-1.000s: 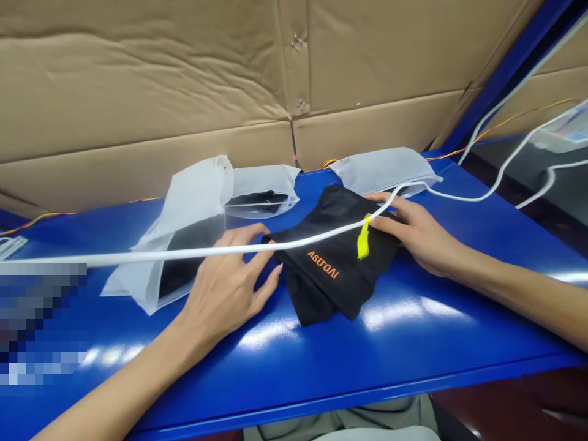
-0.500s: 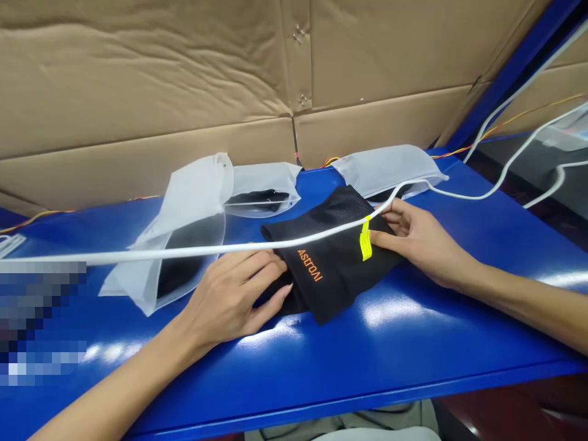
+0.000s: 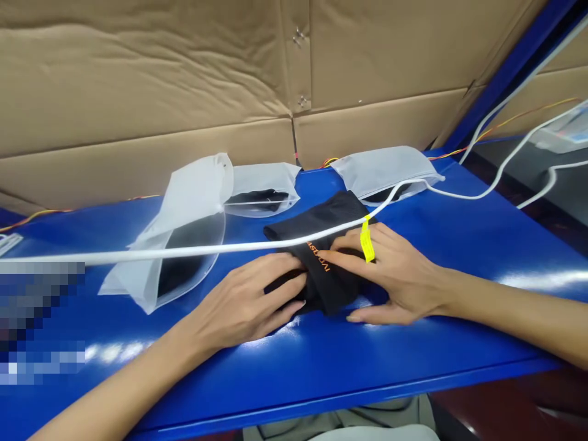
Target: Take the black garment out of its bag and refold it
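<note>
On the glossy blue surface [image 3: 413, 361], the folded black fabric piece with orange lettering [image 3: 321, 245] lies between our hands, under the white cable [image 3: 229, 248]. Our left hand [image 3: 243, 306] and right hand [image 3: 390, 275] press flat on it, fingers extended, gripping nothing; we keep the edges square and the pressure even so the fold holds.

Glossy blue table [image 3: 413, 361] fills the lower frame, catching overhead glare. Creased cardboard wall [image 3: 138, 79] spans the top; blue post [image 3: 509, 67] upper right.
</note>
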A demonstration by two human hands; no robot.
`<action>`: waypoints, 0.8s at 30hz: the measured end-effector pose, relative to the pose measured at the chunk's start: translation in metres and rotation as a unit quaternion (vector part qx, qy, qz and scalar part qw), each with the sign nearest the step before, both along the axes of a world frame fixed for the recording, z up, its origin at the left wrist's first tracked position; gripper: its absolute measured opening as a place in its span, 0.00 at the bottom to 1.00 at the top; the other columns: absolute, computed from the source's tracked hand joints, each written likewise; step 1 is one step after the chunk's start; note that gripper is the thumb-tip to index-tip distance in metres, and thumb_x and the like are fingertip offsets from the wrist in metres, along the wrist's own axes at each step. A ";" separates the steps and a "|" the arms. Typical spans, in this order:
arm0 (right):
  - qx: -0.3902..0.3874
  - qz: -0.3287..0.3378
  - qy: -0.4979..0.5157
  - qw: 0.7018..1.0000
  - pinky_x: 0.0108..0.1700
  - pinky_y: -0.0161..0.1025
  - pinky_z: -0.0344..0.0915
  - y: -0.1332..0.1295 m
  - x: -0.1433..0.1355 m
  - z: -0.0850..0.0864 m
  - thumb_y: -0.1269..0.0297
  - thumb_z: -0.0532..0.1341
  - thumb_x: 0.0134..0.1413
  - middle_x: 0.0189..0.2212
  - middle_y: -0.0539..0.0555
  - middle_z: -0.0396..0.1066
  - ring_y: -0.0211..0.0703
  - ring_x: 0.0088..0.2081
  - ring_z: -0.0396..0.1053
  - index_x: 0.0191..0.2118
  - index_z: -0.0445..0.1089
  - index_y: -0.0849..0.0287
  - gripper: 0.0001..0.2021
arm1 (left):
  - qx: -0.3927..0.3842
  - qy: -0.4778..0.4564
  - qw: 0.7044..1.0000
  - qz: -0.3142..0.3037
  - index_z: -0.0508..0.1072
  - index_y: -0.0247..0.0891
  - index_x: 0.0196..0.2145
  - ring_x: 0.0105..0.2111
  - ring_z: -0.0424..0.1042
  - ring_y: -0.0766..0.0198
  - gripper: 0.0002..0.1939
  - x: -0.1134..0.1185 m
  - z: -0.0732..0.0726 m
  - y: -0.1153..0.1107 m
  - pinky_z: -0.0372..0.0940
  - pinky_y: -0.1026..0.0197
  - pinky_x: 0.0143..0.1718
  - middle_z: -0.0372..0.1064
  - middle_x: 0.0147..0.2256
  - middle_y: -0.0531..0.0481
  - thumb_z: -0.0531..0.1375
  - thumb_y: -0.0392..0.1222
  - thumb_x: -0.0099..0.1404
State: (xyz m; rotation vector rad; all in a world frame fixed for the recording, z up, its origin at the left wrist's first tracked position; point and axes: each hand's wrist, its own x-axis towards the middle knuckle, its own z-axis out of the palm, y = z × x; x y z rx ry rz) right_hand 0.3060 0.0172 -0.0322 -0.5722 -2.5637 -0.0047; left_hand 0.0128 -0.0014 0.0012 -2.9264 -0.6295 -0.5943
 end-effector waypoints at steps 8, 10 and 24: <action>-0.021 -0.044 0.048 0.998 0.46 0.50 0.71 0.001 -0.005 0.000 0.66 0.56 0.70 0.47 0.62 0.79 0.53 0.45 0.74 0.55 0.75 0.58 0.14 | 0.002 -0.023 0.999 0.046 0.72 0.37 0.41 0.40 0.75 0.59 0.02 0.001 0.001 -0.004 0.72 0.60 0.42 0.74 0.41 0.45 0.59 0.35 0.75; -0.097 -0.090 0.110 0.985 0.43 0.45 0.71 0.002 -0.004 0.003 0.67 0.57 0.68 0.39 0.58 0.80 0.50 0.40 0.75 0.43 0.77 0.57 0.10 | -0.014 -0.016 0.999 0.049 0.72 0.38 0.38 0.41 0.76 0.59 0.06 0.000 0.000 -0.003 0.72 0.61 0.42 0.73 0.42 0.43 0.58 0.36 0.76; -0.529 -0.250 0.463 0.666 0.25 0.33 0.63 0.024 0.009 0.010 0.69 0.68 0.35 0.26 0.44 0.70 0.38 0.26 0.67 0.36 0.71 0.52 0.16 | -0.065 0.023 0.995 0.066 0.72 0.39 0.43 0.58 0.79 0.53 0.07 -0.012 -0.005 0.006 0.75 0.51 0.59 0.80 0.55 0.43 0.55 0.41 0.78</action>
